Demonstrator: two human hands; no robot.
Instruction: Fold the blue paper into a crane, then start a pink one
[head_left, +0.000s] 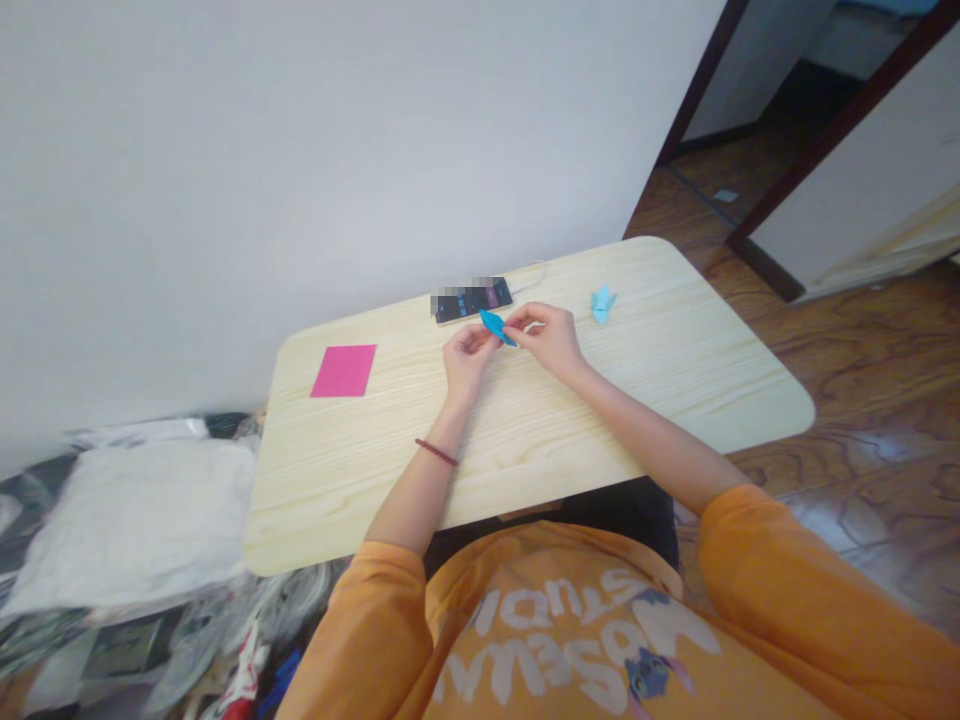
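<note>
Pinching a folded blue paper piece (496, 326) between the left-hand grip (469, 362) and the right-hand grip (541, 338), both nearly closed, with the fingertips pressing on it from either side and its point angling away from the body, just above the gap between the grips. Just ahead of the grips, a black smartphone (472, 300) lying on the light wood table (675, 380), with a white cable (531, 279) trailing from it toward the wall. To the right of the right-hand grip, well apart from it, a pale blue paper figure (602, 304) sitting on the table. Far to the left of the left-hand grip, a pink paper sheet (343, 370) lying flat. Below the left-hand grip, a red beaded bracelet (436, 452) circling the wrist, and orange sleeves (780, 570) covering both upper arms.
</note>
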